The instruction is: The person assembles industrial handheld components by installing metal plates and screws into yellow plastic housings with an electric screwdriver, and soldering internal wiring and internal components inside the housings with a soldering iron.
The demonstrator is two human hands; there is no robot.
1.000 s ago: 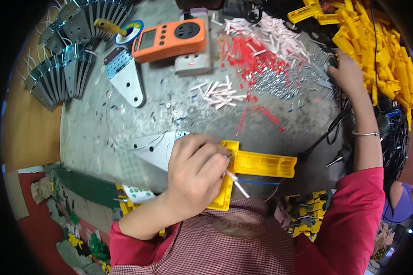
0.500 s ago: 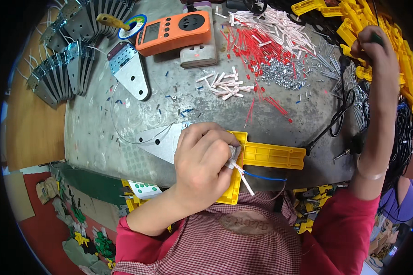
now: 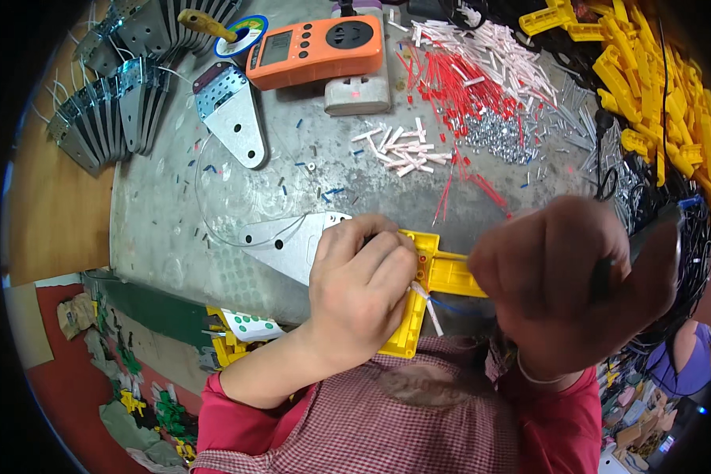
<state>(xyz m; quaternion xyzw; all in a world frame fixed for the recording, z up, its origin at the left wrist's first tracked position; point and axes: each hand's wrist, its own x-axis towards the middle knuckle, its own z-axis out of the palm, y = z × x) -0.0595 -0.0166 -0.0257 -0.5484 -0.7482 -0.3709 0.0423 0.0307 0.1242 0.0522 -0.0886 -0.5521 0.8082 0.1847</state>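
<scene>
My left hand is closed over a yellow plastic housing and the wide end of a pointed grey metal plate, pressing them together at the table's front edge. From under its fingers come a white sleeve and a blue wire. The housing's ribbed yellow handle points right. Over the handle's far end is my right hand, smeared by motion; its fingers look curled, and whether it holds anything cannot be made out.
Beyond lie white sleeves, red-tipped wires, small metal parts and an orange meter. Another metal plate and a row of plates stand left. Yellow housings pile up at right, above black cables.
My right hand has come down and inward from the yellow pile at the far right to the yellow handle. My left hand keeps its grip; the view has shifted slightly.
</scene>
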